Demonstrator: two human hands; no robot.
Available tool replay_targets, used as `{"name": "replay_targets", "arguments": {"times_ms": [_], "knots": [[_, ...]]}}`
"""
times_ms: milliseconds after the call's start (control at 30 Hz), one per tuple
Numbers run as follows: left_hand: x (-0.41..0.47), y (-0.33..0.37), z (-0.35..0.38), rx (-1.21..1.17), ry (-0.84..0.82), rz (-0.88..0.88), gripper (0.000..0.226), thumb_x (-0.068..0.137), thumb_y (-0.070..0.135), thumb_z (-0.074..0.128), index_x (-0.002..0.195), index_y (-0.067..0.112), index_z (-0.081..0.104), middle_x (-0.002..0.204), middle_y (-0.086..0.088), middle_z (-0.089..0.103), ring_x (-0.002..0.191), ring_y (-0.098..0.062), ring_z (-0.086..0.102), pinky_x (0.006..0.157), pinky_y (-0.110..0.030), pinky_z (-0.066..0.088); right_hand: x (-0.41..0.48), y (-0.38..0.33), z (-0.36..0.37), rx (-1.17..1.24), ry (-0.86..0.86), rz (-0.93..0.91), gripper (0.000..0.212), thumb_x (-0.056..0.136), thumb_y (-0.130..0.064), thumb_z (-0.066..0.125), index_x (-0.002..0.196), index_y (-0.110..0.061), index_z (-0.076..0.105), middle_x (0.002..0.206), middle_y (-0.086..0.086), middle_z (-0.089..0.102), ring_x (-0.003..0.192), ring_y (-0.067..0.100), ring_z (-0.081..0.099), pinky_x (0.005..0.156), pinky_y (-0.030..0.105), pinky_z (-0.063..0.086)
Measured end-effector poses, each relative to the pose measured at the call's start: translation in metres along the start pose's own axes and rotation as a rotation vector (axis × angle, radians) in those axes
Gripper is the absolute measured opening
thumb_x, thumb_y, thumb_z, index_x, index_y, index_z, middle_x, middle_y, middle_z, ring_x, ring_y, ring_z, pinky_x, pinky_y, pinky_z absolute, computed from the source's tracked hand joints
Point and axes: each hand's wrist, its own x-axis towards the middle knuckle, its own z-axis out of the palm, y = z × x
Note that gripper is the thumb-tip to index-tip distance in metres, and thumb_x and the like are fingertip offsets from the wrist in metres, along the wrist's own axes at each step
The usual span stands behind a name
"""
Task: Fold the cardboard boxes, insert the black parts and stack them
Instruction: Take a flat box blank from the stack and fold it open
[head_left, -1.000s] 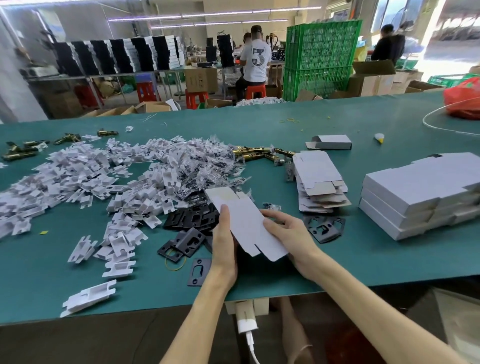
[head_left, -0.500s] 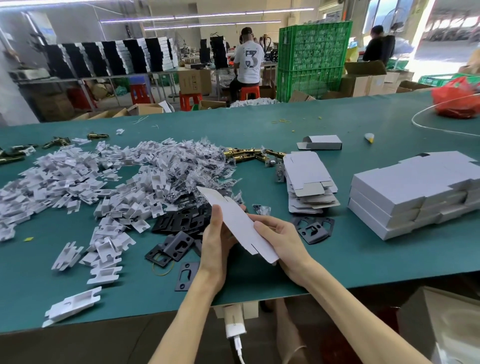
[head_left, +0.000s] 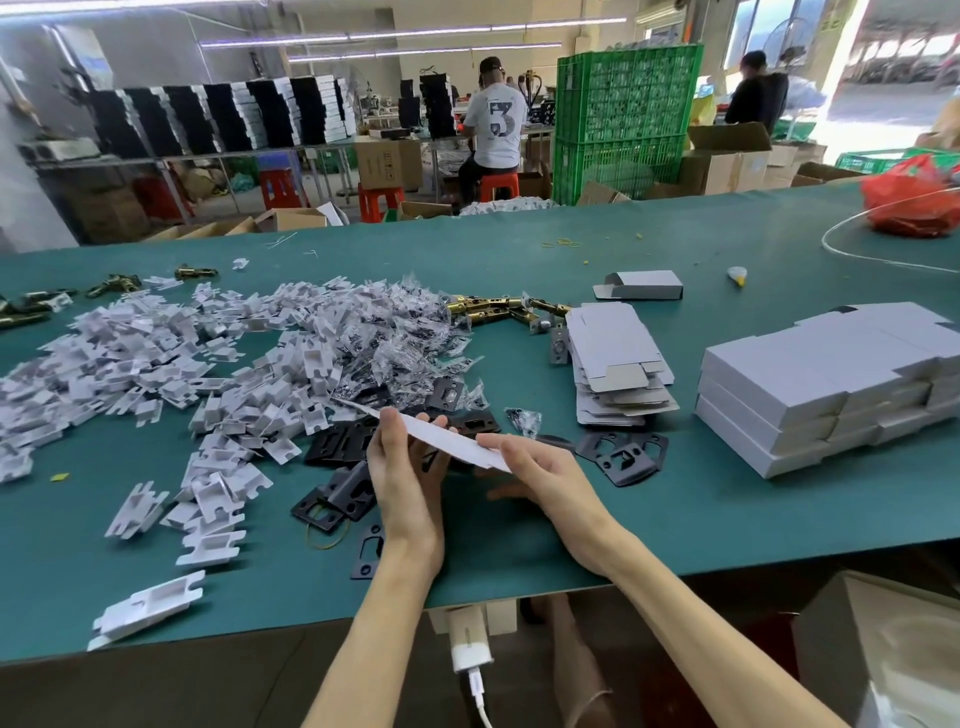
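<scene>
green table (head_left: 675, 519), near edge: left hand (head_left: 405, 473) and right hand (head_left: 543, 475) each pinch one flat white box blank (head_left: 441, 439), thumbs on top, held above the surface, seen almost edge-on. black parts (head_left: 340, 449) lie scattered beneath and beside it. beyond, right: pile of flat blanks (head_left: 608, 343), then stacked folded boxes (head_left: 810, 384).

Both bare forearms reach forward from below and converge. The left grip (head_left: 405, 483) pinches a flat cardboard box blank (head_left: 447, 441) near its middle, thumb upright. The right grip (head_left: 540, 473) pinches its right end, thumb on top and fingers beneath.
</scene>
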Motion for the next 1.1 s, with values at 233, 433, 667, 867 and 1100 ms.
{"name": "replay_targets", "arguments": {"times_ms": [233, 433, 667, 867, 1100], "knots": [[0.005, -0.003, -0.002, -0.037, 0.048, 0.052, 0.069, 0.09, 0.052, 0.066, 0.139, 0.006, 0.05, 0.108, -0.002, 0.074, 0.119, -0.028, 0.069, 0.086, -0.036, 0.059, 0.002, 0.0, -0.009, 0.315, -0.012, 0.093, 0.055, 0.085, -0.025, 0.071, 0.134, -0.003, 0.059, 0.13, 0.013, 0.068, 0.116, 0.022, 0.068, 0.091, 0.024, 0.055], [0.008, -0.007, -0.004, 0.016, -0.019, 0.027, 0.055, 0.095, 0.053, 0.062, 0.126, 0.008, 0.06, 0.111, -0.008, 0.075, 0.109, -0.022, 0.073, 0.077, -0.031, 0.06, 0.004, 0.003, -0.009, 0.357, 0.005, 0.106, 0.06, 0.08, -0.022, 0.074, 0.134, 0.0, 0.059, 0.127, 0.013, 0.07, 0.111, 0.02, 0.071, 0.091, 0.022, 0.055], [0.009, -0.007, -0.005, 0.026, -0.025, 0.028, 0.054, 0.092, 0.059, 0.059, 0.114, 0.01, 0.068, 0.108, -0.007, 0.076, 0.107, -0.022, 0.074, 0.078, -0.03, 0.061, 0.007, 0.009, -0.011, 0.203, -0.023, 0.099, 0.075, 0.07, -0.018, 0.084, 0.139, -0.005, 0.057, 0.125, 0.007, 0.072, 0.122, 0.021, 0.065, 0.113, 0.034, 0.044], [0.008, -0.006, -0.004, 0.023, -0.029, 0.033, 0.052, 0.092, 0.057, 0.06, 0.115, 0.011, 0.066, 0.11, -0.006, 0.075, 0.116, -0.027, 0.071, 0.085, -0.033, 0.06, 0.006, 0.011, -0.006, 0.277, 0.08, 0.007, 0.045, 0.083, -0.018, 0.073, 0.121, 0.006, 0.067, 0.118, 0.025, 0.071, 0.112, 0.043, 0.067, 0.093, 0.042, 0.059], [0.009, -0.013, -0.005, 0.113, -0.046, 0.066, 0.065, 0.095, 0.065, 0.051, 0.12, 0.005, 0.053, 0.106, -0.016, 0.065, 0.112, -0.033, 0.071, 0.09, -0.034, 0.057, 0.003, 0.007, -0.004, 0.08, 0.136, -0.069, 0.028, 0.092, -0.024, 0.068, 0.108, -0.004, 0.077, 0.107, 0.013, 0.077, 0.108, 0.033, 0.071, 0.09, 0.043, 0.06]]}}
